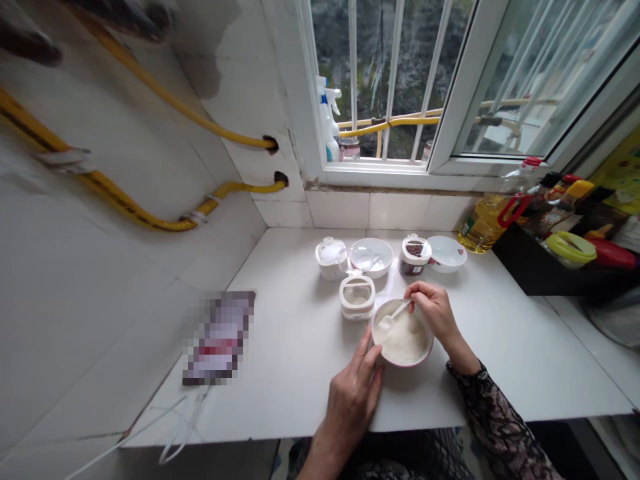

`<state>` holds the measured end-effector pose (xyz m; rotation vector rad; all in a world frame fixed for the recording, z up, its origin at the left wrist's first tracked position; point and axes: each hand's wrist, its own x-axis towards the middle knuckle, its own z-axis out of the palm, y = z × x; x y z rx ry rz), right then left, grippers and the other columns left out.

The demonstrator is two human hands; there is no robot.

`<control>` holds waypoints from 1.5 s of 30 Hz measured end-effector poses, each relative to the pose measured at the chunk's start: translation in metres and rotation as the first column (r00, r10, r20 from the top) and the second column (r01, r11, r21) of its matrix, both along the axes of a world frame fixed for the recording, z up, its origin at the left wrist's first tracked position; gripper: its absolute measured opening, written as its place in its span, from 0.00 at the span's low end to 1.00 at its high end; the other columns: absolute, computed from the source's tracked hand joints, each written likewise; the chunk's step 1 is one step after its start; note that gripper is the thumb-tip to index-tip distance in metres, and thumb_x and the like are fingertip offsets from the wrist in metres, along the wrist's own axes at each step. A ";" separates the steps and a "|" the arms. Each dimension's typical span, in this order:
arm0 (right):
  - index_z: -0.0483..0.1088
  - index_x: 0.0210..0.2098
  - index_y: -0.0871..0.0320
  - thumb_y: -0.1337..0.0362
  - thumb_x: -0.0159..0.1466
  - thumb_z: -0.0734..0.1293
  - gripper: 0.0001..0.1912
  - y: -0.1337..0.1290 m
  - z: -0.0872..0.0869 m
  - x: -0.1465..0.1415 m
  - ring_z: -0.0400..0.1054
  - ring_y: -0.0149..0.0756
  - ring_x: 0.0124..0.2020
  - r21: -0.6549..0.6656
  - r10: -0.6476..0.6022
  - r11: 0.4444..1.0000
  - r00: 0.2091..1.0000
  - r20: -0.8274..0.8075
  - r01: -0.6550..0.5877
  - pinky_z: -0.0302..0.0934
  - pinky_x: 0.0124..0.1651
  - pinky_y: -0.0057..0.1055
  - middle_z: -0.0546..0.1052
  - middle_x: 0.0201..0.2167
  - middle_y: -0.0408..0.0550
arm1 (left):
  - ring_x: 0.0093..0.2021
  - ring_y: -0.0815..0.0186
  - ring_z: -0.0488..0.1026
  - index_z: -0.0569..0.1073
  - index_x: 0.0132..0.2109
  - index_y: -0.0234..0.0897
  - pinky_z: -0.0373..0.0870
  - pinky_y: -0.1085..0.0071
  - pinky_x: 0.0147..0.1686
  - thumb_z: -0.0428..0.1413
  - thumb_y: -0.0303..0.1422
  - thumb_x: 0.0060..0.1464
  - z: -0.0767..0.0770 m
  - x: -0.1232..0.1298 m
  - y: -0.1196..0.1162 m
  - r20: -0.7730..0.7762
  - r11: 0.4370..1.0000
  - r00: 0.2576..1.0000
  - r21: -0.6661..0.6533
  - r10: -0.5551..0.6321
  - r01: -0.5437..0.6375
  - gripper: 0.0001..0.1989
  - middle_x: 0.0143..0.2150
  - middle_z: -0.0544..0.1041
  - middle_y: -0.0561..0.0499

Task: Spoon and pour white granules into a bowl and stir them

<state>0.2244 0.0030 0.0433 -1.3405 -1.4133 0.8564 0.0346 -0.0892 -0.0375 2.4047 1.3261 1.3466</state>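
A bowl point(406, 343) of pale powder stands near the counter's front. My right hand point(434, 308) pinches the handle of a small white spoon point(396, 315), whose head rests in the powder at the bowl's left side. Against the bowl's left rim lie the fingers of my left hand point(356, 387), steadying it with the thumb at the rim. Just left of the bowl is an open, square-ish white container point(357, 298) with its clear lid raised.
Behind stand a white jar point(330, 259), a clear-looking bowl point(371, 258), a jar of dark spice point(415, 255) and a white bowl point(447, 254). An oil bottle point(483, 223) and a black condiment box point(530, 263) are at right. A blurred-out flat object point(220, 340) with cables lies left.
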 end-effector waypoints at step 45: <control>0.70 0.26 0.54 0.72 0.58 0.59 0.11 -0.004 -0.008 -0.011 0.67 0.34 0.24 0.382 0.138 0.858 0.870 0.473 -0.344 0.56 0.54 0.43 0.75 0.20 0.39 | 0.55 0.57 0.77 0.67 0.58 0.33 0.78 0.73 0.42 0.49 0.24 0.66 -0.002 0.000 0.001 -0.017 1.000 1.000 0.029 0.006 -0.006 0.15 0.63 0.69 0.31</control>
